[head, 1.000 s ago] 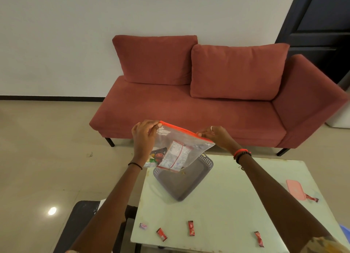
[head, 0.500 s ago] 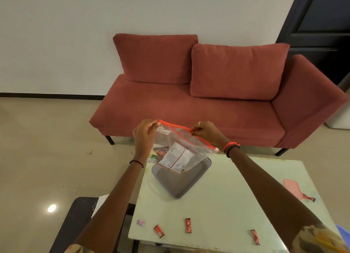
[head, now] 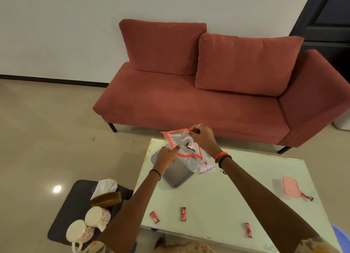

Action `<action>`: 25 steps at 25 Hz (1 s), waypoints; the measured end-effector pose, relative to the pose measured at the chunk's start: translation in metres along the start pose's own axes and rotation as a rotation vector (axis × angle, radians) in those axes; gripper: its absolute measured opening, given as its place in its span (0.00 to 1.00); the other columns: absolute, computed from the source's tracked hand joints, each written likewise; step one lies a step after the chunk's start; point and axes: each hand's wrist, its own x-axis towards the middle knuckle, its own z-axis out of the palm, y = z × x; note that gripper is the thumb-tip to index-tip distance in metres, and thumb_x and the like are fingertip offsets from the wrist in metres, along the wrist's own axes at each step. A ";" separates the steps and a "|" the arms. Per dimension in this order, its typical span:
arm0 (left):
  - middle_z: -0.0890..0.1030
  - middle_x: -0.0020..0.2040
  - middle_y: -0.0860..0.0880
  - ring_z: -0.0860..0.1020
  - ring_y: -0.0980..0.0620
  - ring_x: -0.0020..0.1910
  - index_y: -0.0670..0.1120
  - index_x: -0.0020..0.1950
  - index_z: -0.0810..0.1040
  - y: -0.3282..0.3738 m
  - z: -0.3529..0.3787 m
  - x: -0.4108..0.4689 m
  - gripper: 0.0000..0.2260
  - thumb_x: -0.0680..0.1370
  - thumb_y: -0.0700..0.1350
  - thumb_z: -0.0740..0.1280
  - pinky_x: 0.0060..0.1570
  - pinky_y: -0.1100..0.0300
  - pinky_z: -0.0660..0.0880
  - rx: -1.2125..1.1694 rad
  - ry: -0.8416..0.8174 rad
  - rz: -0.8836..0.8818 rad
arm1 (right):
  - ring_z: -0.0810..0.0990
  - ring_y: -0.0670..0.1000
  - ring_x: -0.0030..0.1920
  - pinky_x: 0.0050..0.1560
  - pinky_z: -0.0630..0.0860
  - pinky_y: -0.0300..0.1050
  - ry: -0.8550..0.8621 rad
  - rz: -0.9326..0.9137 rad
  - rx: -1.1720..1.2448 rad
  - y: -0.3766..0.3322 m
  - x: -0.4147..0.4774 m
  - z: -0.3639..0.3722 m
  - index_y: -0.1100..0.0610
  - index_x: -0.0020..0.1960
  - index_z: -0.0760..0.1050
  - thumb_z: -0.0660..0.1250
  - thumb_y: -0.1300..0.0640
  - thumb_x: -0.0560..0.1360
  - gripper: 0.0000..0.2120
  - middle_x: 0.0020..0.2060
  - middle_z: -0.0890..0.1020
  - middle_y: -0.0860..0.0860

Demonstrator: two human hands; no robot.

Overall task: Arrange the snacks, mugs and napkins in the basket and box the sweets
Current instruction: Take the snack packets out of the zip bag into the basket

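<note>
A clear zip bag with a red-orange seal, snack packets inside, hangs over the grey perforated basket at the table's far left. My left hand pinches the near side of the bag's mouth and my right hand pinches the far side; the mouth gapes apart. Three red wrapped sweets lie along the table's near edge. A pink-lidded box sits at the right with another sweet beside it. Two patterned mugs and a napkin holder rest on a dark mat on the floor.
The pale green table stands before a red sofa. The dark mat lies on the tiled floor to the table's left. A blue rim shows at the lower right corner.
The bag's seal, held stretched shut between both hands, has been pulled apart into an open loop. My view has tilted down and left, revealing the mugs and napkins on the mat.
</note>
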 end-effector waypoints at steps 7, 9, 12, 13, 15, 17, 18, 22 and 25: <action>0.77 0.33 0.47 0.79 0.51 0.33 0.42 0.42 0.71 -0.012 0.017 -0.005 0.07 0.78 0.43 0.61 0.31 0.62 0.73 -0.219 0.085 -0.003 | 0.75 0.36 0.26 0.31 0.68 0.22 0.034 0.032 -0.006 0.023 -0.016 -0.007 0.61 0.40 0.80 0.71 0.61 0.72 0.03 0.27 0.75 0.40; 0.76 0.32 0.45 0.76 0.53 0.27 0.43 0.37 0.71 -0.016 0.006 -0.005 0.09 0.78 0.39 0.61 0.30 0.65 0.76 -0.267 0.061 0.017 | 0.75 0.39 0.29 0.32 0.67 0.25 0.084 0.087 -0.037 0.034 -0.017 -0.007 0.62 0.41 0.80 0.70 0.61 0.73 0.04 0.29 0.77 0.43; 0.75 0.31 0.44 0.75 0.58 0.21 0.42 0.35 0.70 -0.024 -0.013 -0.003 0.11 0.78 0.39 0.62 0.30 0.64 0.76 -0.281 0.094 0.054 | 0.75 0.48 0.34 0.38 0.69 0.37 0.116 0.160 -0.053 0.048 -0.016 -0.005 0.62 0.43 0.80 0.69 0.60 0.73 0.05 0.33 0.79 0.50; 0.74 0.31 0.45 0.75 0.58 0.21 0.42 0.35 0.70 -0.027 -0.019 -0.002 0.12 0.79 0.41 0.62 0.30 0.64 0.76 -0.272 0.117 0.064 | 0.75 0.50 0.35 0.38 0.69 0.38 0.111 0.177 -0.040 0.051 -0.015 -0.002 0.63 0.42 0.80 0.69 0.60 0.74 0.06 0.33 0.79 0.52; 0.75 0.30 0.47 0.76 0.56 0.25 0.43 0.34 0.69 -0.030 -0.024 -0.002 0.15 0.80 0.46 0.62 0.31 0.65 0.77 -0.208 0.134 0.096 | 0.76 0.51 0.36 0.37 0.72 0.40 0.087 0.211 -0.037 0.055 -0.017 0.003 0.63 0.42 0.79 0.68 0.60 0.74 0.06 0.35 0.82 0.56; 0.74 0.30 0.48 0.77 0.56 0.26 0.44 0.35 0.70 -0.030 -0.021 -0.001 0.15 0.80 0.49 0.61 0.31 0.66 0.77 -0.158 0.117 0.138 | 0.77 0.52 0.41 0.42 0.75 0.43 0.085 0.224 -0.099 0.055 -0.019 0.011 0.62 0.45 0.78 0.67 0.60 0.74 0.05 0.41 0.82 0.56; 0.74 0.30 0.48 0.77 0.56 0.26 0.45 0.35 0.70 -0.030 -0.019 -0.001 0.15 0.80 0.49 0.60 0.30 0.67 0.77 -0.132 0.108 0.161 | 0.75 0.52 0.45 0.45 0.75 0.46 0.111 0.203 -0.164 0.053 -0.020 0.016 0.61 0.47 0.77 0.67 0.60 0.73 0.05 0.44 0.80 0.55; 0.72 0.29 0.49 0.74 0.54 0.27 0.44 0.38 0.70 -0.030 -0.014 0.006 0.13 0.81 0.47 0.58 0.26 0.74 0.73 0.001 0.119 0.241 | 0.71 0.48 0.37 0.38 0.72 0.42 0.015 0.038 -0.301 0.028 -0.022 0.045 0.58 0.38 0.72 0.64 0.60 0.74 0.06 0.37 0.76 0.51; 0.73 0.28 0.50 0.73 0.55 0.27 0.43 0.40 0.71 -0.033 -0.021 0.013 0.12 0.81 0.47 0.58 0.27 0.74 0.72 0.025 0.161 0.234 | 0.78 0.53 0.38 0.40 0.70 0.41 -0.447 0.121 -0.509 0.022 -0.018 0.080 0.61 0.42 0.76 0.64 0.60 0.75 0.06 0.42 0.82 0.58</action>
